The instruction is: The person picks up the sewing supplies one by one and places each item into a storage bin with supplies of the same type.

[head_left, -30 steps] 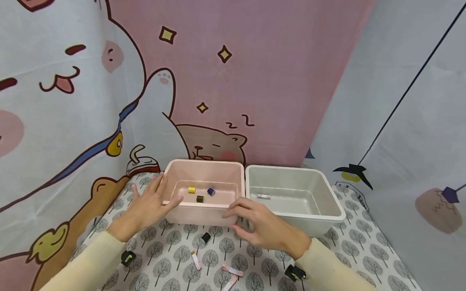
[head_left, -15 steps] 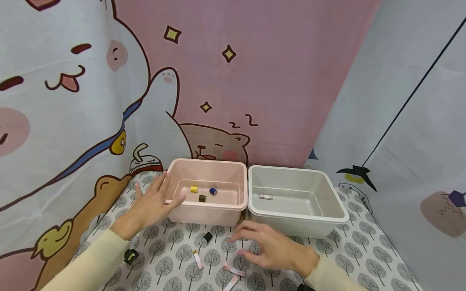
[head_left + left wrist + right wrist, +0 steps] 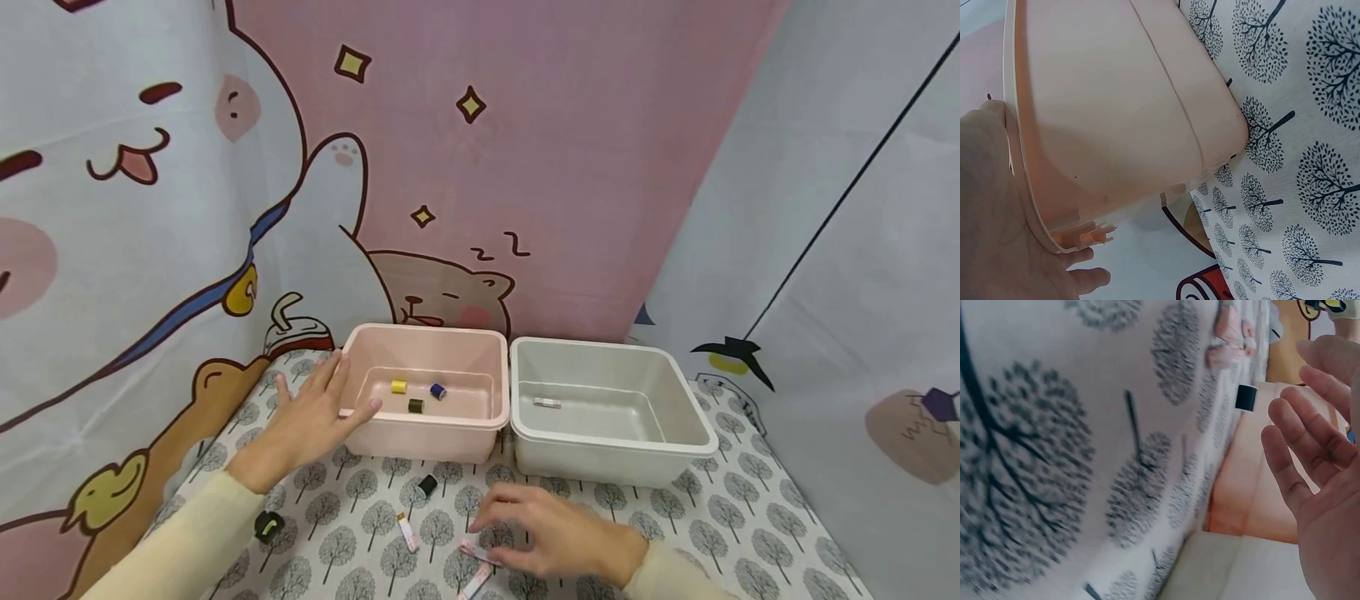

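My left hand rests on the left front corner of the pink bin, fingers extended. In the left wrist view the thumb and fingers lie along the bin's rim. Inside the bin lie a yellow thread spool, a blue one and a dark green one. My right hand hovers low over the cloth with loosely bent fingers, holding nothing. Its thumb overlaps a small pink-and-white strip. Close by lie a second strip and a gold-ended one. A black spool lies before the pink bin.
To the right of the pink bin stands a white bin with one small pale strip inside. A tree-print cloth covers the table. Behind hangs a cartoon-printed curtain. A black device shows beside my left forearm.
My right hand has left the gap between the two bins' front edges and come down toward the strips near me. The left hand has stayed at the pink bin's corner.
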`<control>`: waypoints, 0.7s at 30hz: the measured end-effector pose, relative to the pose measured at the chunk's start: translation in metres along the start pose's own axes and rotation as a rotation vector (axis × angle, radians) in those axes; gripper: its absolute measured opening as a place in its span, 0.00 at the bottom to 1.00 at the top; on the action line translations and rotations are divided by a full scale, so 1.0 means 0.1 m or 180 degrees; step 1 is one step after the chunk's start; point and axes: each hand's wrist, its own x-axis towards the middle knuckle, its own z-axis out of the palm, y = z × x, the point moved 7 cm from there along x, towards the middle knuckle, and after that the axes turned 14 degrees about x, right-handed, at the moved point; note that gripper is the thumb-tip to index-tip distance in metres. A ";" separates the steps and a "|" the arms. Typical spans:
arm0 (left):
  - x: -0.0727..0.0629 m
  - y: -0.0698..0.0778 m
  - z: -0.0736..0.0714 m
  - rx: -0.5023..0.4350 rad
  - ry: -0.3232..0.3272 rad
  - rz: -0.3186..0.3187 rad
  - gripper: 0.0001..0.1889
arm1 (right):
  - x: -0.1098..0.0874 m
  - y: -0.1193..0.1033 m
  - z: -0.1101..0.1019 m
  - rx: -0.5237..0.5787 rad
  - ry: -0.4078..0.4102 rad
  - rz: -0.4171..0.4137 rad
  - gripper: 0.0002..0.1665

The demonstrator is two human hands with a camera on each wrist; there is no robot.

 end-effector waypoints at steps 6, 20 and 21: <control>-0.01 -0.01 -0.01 -0.0012 0.0000 -0.0024 0.59 | -0.01 0.00 0.13 -0.0043 -0.0100 -0.0070 0.17; 0.01 -0.01 -0.01 0.0014 -0.0014 -0.0023 0.57 | -0.04 0.07 0.33 0.0021 -0.0413 -0.0005 0.19; 0.01 -0.01 -0.01 0.0016 -0.0017 -0.0023 0.58 | -0.03 0.07 0.34 0.0055 -0.0428 -0.0023 0.20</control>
